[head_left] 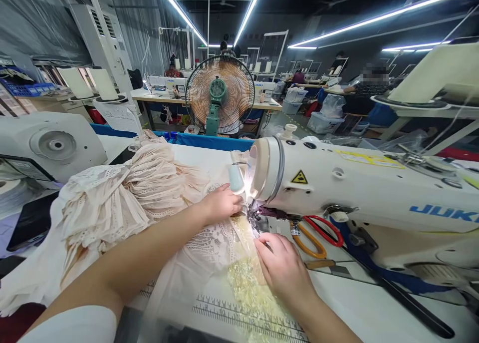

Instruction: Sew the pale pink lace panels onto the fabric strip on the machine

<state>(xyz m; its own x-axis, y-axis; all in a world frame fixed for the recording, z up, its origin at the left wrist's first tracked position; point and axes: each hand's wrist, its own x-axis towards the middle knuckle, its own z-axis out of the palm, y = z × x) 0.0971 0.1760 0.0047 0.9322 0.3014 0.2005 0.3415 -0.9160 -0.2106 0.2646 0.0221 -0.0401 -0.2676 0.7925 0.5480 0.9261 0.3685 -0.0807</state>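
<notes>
Pale lace fabric lies under the needle area of a white JUKI sewing machine, lit by a small lamp. My left hand is on the fabric just left of the presser foot, its bent fingers pressed together on the cloth. A yellowish sheer strip, crumpled and shiny, runs from the foot toward me over the lace. In front of the foot, my right hand pinches the fabric's right edge between thumb and fingers. Its fingertips are partly hidden.
Gathered cream lace pieces are heaped on the left. Scissors with orange and red handles lie under the machine arm, beside a wooden-handled tool. Printed rulers mark the table's front. A large fan stands beyond; people sit farther back.
</notes>
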